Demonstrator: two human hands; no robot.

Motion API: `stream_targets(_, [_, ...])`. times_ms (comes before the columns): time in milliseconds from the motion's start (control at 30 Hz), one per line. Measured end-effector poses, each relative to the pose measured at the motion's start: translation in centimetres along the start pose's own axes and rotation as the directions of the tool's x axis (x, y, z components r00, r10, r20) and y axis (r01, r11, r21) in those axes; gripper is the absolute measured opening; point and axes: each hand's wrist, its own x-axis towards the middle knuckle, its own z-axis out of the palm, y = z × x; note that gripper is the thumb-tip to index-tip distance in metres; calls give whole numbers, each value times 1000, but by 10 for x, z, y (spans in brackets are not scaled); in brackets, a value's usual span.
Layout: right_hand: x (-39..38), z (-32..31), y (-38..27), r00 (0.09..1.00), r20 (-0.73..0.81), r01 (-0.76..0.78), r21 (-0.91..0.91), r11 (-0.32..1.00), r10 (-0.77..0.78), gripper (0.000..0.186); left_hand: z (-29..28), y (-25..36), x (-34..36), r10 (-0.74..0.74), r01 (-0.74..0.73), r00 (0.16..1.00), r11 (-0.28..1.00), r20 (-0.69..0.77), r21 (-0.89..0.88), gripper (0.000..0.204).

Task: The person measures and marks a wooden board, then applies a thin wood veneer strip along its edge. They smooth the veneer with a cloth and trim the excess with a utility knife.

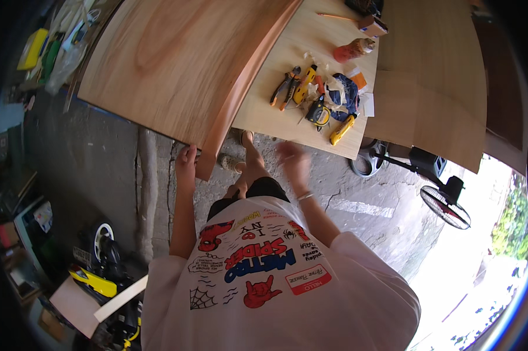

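Note:
My left hand (187, 157) holds the near edge of a reddish-brown wood sheet (176, 64), close to its corner, with the fingers curled at the rim. Along its right side, the sheet has a bent, darker reddish strip (240, 82) whose near end hangs past the corner. My right hand (293, 161) is in the air in front of the pale plywood top (264, 114), smeared by motion, so its fingers cannot be made out. On the plywood lie pliers (287, 88), a yellow-and-black tape measure (318, 113), and yellow utility knives (342, 129).
A red bottle (353, 50), a pencil (337, 16) and a dark blue cloth (346, 96) lie on the plywood. Another wood sheet (430, 82) stands to the right, with a black fan (445, 205) below it. A yellow-and-black machine (93, 282) sits at lower left.

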Motion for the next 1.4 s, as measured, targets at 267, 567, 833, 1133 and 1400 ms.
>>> stream_targets(267, [112, -133, 118, 937, -328, -136, -658, 741, -119, 65, 31, -22, -39, 396, -308, 904, 864, -159, 398, 52])
stream_targets(567, [66, -146, 102, 785, -619, -39, -81, 996, -20, 35, 35, -12, -45, 340, -287, 870, 938, -356, 194, 35])
stream_targets(833, [-15, -3, -45, 791, 545, 491, -295, 820, -278, 37, 34, -15, -46, 228, -196, 917, 972, -328, 128, 33])
stream_targets(1133, [-20, 79, -95, 669, 635, 698, -359, 620, -386, 29, 35, -22, -43, 203, -216, 917, 976, -345, -2, 33])
stream_targets(1400, [-23, 85, -94, 672, 632, 722, -441, 533, -387, 29, 35, -30, -37, 201, -249, 922, 962, -332, -108, 33])
